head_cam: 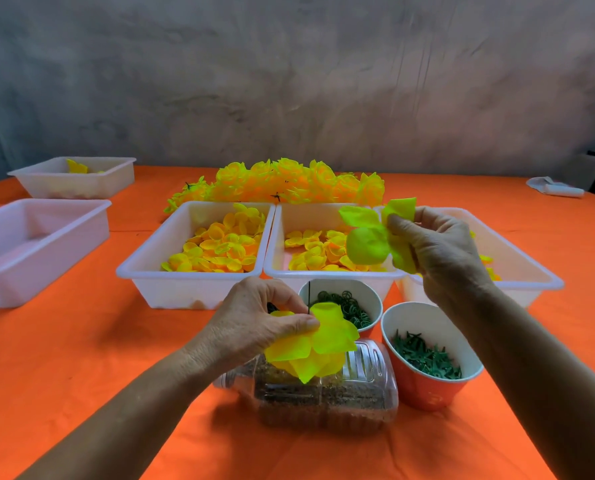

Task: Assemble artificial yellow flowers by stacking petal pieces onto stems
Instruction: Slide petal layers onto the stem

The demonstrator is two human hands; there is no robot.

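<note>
1. Orange cloth covers the table (pixel 81 358) across the lower frame; a mottled grey wall fills the upper half.
2. Left hand (pixel 254 320), lower centre: thumb and fingers are pinched together on a partly built flower (pixel 320 344) of yellow petal layers. A thin dark stem (pixel 308 296) rises straight up out of it.
3. Right hand (pixel 434 244), right of centre and higher in the frame: fingers are curled and clamped on a loose petal piece (pixel 368 244), which is held well apart from the flower in the other hand.
4. Three white trays sit side by side at mid-frame. The left tray (pixel 143 275) and the middle tray (pixel 278 268) hold loose yellow petal pieces. The right tray (pixel 538 268) is largely hidden behind the right hand; only a few yellow pieces show.
5. Behind those trays, at centre, lies a heap of finished yellow flowers (pixel 289 183).
6. Two further white trays stand at the left edge: the near one (pixel 46 237) shows no contents, the far one (pixel 77 178) holds a few yellow pieces.
7. Just in front of the middle tray, a paper cup (pixel 372 299) contains dark green rings. A second cup (pixel 427 386), orange outside, contains green calyx-like parts.
8. A clear plastic jug (pixel 323 396) lies on its side at lower centre, below the left hand; its contents are dark and cannot be identified.
9. A white object (pixel 554 188) lies at the far right edge of the table; too small to identify.
</note>
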